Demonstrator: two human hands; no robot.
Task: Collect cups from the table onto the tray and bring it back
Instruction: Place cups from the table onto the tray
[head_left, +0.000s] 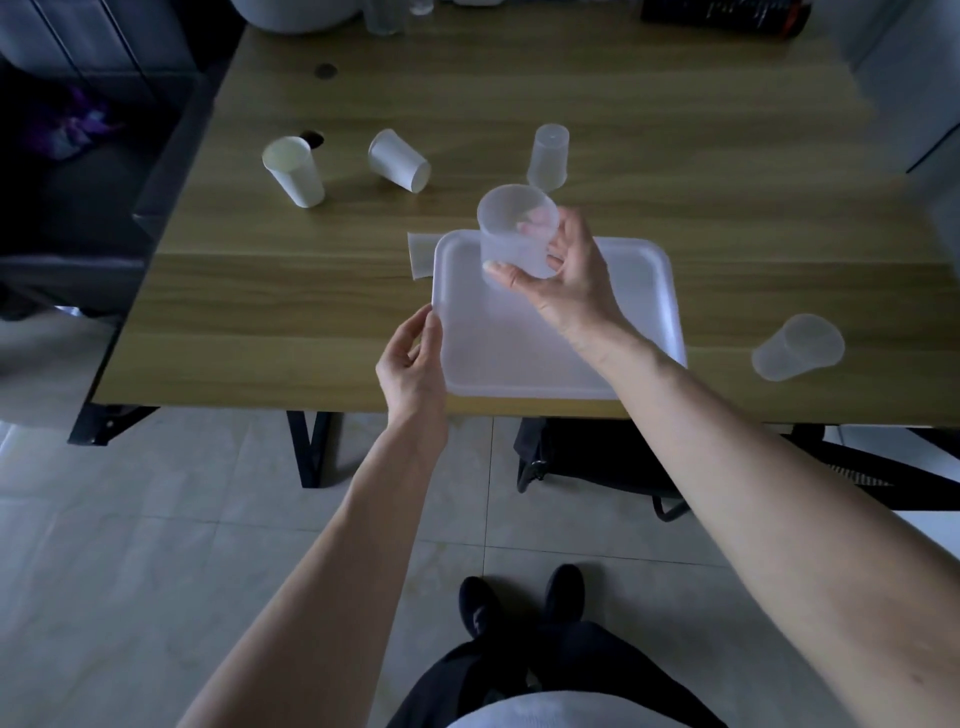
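Currently the right hand (566, 275) grips the translucent cup (514, 234) upright, mouth up, directly above the far-left part of the tray (644, 291), whose near-left edge the left hand (413, 364) pinches on the table (260, 312).

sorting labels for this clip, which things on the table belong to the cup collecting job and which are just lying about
Job:
white plastic tray
frosted plastic cup in right hand
left hand on tray edge
two white paper cups
upturned frosted cup
tipped frosted cup

Lying about:
white paper sheet
clear glasses
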